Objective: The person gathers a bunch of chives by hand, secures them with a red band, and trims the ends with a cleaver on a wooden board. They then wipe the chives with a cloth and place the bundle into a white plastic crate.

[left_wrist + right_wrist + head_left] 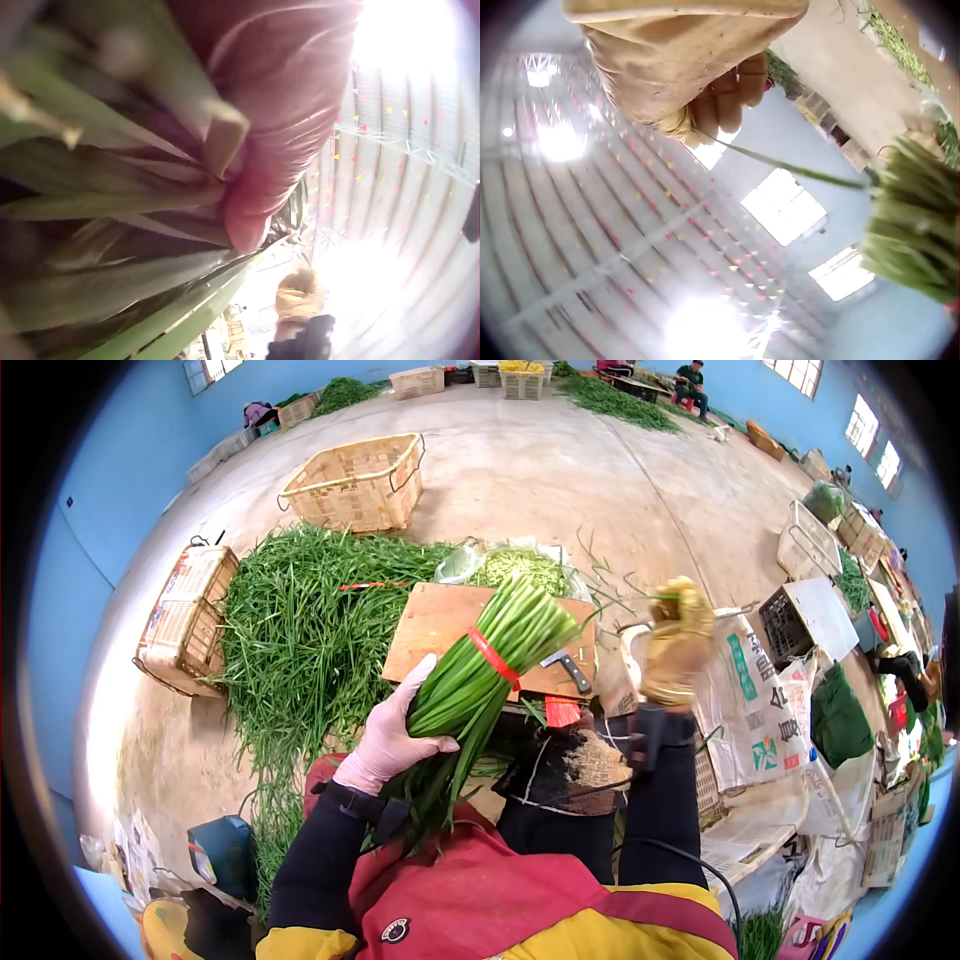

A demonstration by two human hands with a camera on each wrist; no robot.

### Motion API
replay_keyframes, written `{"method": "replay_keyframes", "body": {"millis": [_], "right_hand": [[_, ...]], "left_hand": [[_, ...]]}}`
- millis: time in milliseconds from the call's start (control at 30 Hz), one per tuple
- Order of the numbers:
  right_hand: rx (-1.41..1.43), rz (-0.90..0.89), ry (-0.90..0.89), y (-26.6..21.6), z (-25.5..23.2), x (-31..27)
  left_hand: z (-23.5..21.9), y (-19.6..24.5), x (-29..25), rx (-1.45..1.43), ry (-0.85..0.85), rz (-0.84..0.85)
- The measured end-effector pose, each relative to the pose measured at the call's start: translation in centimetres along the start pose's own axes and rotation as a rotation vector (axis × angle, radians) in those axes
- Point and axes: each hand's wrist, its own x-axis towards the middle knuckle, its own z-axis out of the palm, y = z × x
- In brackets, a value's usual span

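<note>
The left hand (289, 90), in a creased pinkish glove, fills the upper middle, its thumb against long green leaves (112, 199) that crowd the left side, with one pale-tipped leaf end (229, 135) just beside it. Well apart below, the right hand (300, 298) shows small in a yellowish glove above a dark cuff (304, 341). Behind, a pale ribbed ceiling (405, 176) carries small coloured flags (356, 118) and a white truss (409, 146), partly washed out by glare.
</note>
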Motion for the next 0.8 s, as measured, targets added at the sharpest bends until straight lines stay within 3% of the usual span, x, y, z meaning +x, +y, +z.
{"method": "replay_keyframes", "body": {"millis": [33,100,133,167,233,267,333,367,433,467,500,567,600,667,700,767,800], "right_hand": [[0.097,0.057,-0.001,-1.5,-0.9,0.7],[0.43,0.096,-0.528,-2.7,-3.6,2.3],[0.374,0.164,-0.732,-2.8,-5.0,1.8],[-0.031,0.039,-1.048,-4.5,-3.4,0.9],[-0.443,0.455,-0.99,-7.6,-0.8,-1.7],[-0.443,0.461,-0.984,-8.1,0.7,-2.8],[-0.412,0.079,-0.809,-8.1,3.1,-4.4],[-0.412,0.079,-0.803,-7.8,3.5,-4.0],[-0.571,-0.297,-1.187,-6.9,4.4,-2.9],[-0.7,0.119,-1.11,-5.9,4.4,-3.1],[-0.801,0.116,-1.001,-0.7,1.3,-1.1],[-1.153,0.145,-0.687,-0.5,-1.1,0.7],[-1.151,0.149,-0.705,-0.6,-0.5,0.7],[-0.677,0.127,-0.573,-1.4,-0.5,-1.2],[-0.671,0.126,-0.566,-1.2,-0.1,-1.9],[-0.784,-0.038,-0.783,-0.8,1.2,-3.8],[-0.908,-0.023,-0.842,-0.8,1.8,-4.4]], "left_hand": [[-0.1,-0.4,-0.1,0.0,0.004,0.002],[-0.3,-1.4,-0.3,0.174,0.059,0.162],[-0.4,-1.5,-0.3,0.215,0.079,0.193],[-0.5,-1.6,-0.2,0.214,0.082,0.191],[-0.6,-1.9,-0.2,0.299,0.1,0.258],[-0.5,-2.2,-0.1,0.311,0.116,0.281],[-0.4,-2.0,-0.1,0.333,0.098,0.29],[-0.5,-1.8,0.0,0.36,0.097,0.299],[-0.8,-1.5,0.1,0.359,0.098,0.338],[-1.2,-1.7,-0.1,0.385,0.053,0.289],[-1.4,-1.8,-0.2,0.407,0.009,0.241],[-2.7,-1.1,1.2,0.419,0.006,0.302],[-3.3,-0.6,1.6,0.466,-0.011,0.335],[-4.1,0.0,1.4,0.564,-0.061,0.348],[-4.3,-0.3,1.7,0.594,-0.073,0.357],[-4.8,-0.5,2.3,0.635,-0.098,0.37],[-4.9,-0.3,2.4,0.638,-0.102,0.369]]}}
